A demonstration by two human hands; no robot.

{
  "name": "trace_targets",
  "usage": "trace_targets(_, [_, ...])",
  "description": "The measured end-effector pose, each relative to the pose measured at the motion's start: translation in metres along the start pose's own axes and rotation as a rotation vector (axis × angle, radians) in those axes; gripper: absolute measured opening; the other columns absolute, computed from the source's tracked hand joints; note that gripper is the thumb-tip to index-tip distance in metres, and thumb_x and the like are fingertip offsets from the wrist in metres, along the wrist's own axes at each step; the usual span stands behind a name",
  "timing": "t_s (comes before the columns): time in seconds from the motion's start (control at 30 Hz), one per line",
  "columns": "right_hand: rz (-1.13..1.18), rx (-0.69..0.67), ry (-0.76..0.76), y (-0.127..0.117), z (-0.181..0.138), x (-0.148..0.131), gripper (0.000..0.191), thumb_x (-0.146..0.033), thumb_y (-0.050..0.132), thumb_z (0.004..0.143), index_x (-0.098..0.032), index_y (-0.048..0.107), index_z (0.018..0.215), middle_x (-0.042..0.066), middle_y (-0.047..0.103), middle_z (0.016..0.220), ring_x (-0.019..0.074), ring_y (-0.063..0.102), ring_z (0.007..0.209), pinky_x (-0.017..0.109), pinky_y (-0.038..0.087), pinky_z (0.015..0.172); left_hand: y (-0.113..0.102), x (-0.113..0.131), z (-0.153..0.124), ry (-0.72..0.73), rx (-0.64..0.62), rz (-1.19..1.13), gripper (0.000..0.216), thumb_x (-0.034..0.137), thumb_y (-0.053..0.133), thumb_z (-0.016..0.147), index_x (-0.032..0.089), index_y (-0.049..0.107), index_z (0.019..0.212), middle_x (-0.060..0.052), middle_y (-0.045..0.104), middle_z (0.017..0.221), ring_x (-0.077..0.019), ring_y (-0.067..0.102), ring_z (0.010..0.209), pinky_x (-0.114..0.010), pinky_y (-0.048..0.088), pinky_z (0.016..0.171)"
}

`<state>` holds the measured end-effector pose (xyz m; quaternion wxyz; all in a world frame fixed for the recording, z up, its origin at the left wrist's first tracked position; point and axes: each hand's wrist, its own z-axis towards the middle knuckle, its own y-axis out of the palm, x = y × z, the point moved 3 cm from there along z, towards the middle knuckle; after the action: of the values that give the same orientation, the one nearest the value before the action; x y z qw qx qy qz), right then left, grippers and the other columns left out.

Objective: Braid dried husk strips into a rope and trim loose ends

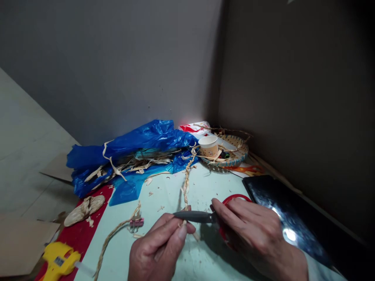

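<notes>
My left hand [159,248] pinches the near end of a braided straw cord [186,183] between thumb and fingers. The cord runs away from me up the table toward a paper cup. In my right hand [254,230] is a pair of scissors [196,216] with red handles, gripped by the loops. Their grey blades point left and lie across the cord just above my left thumb. The blades look closed or nearly so; whether they cut into the straw I cannot tell. A short bit of straw sticks out below my left fingertips.
A blue plastic bag [152,134] with dry straw lies at the back left. The paper cup [208,146] stands by a woven basket [238,156]. At left are a straw slipper [84,210], a yellow glue gun [60,259] and a clipped cord [109,236]. A black glossy panel [293,214] lies right.
</notes>
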<state>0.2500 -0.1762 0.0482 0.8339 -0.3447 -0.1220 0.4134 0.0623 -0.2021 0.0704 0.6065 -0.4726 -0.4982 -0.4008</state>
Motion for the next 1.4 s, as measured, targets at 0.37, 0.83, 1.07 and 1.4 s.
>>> trace_targets(0.37, [0.416,-0.131,0.560,0.012,0.002,0.019,0.008,-0.013,0.052,0.084,-0.020,0.056,0.083,-0.005,0.052,0.062,0.0096,0.044,0.050,0.020,0.035,0.048,0.002,-0.007,0.001,-0.425,-0.021,-0.309,0.043,0.052,0.077,0.062,0.019,0.081,0.089,0.004,0.047,0.042,-0.0036,0.026,0.040,-0.016,0.018,0.038])
trace_targets(0.83, [0.544,-0.272,0.680,0.016,0.008,0.012,0.010,-0.027,0.054,0.088,-0.020,0.057,0.081,-0.005,0.052,0.057,0.0107,0.044,0.049,0.021,0.036,0.048,0.008,-0.009,0.002,-0.454,-0.114,-0.509,0.023,0.033,0.085,0.061,0.015,0.080,0.075,-0.002,0.067,0.058,-0.0058,0.054,0.050,-0.012,0.041,0.051])
trace_targets(1.07, [0.521,-0.239,0.624,0.010,0.013,0.010,0.004,-0.019,0.056,0.084,-0.021,0.059,0.084,-0.005,0.057,0.063,0.0103,0.049,0.052,0.020,0.037,0.050,0.005,-0.013,0.002,-0.405,-0.035,-0.423,0.025,0.034,0.087,0.059,0.019,0.080,0.078,-0.003,0.072,0.069,-0.0096,0.059,0.062,-0.015,0.047,0.061])
trace_targets(1.4, [0.477,-0.187,0.553,0.007,0.014,0.009,0.013,-0.012,0.055,0.080,-0.021,0.060,0.087,-0.003,0.063,0.069,0.0117,0.056,0.057,0.021,0.042,0.053,0.000,0.000,0.003,-0.266,0.070,-0.229,0.021,0.033,0.085,0.056,0.018,0.072,0.064,0.000,0.063,0.062,-0.0125,0.057,0.056,-0.019,0.046,0.052])
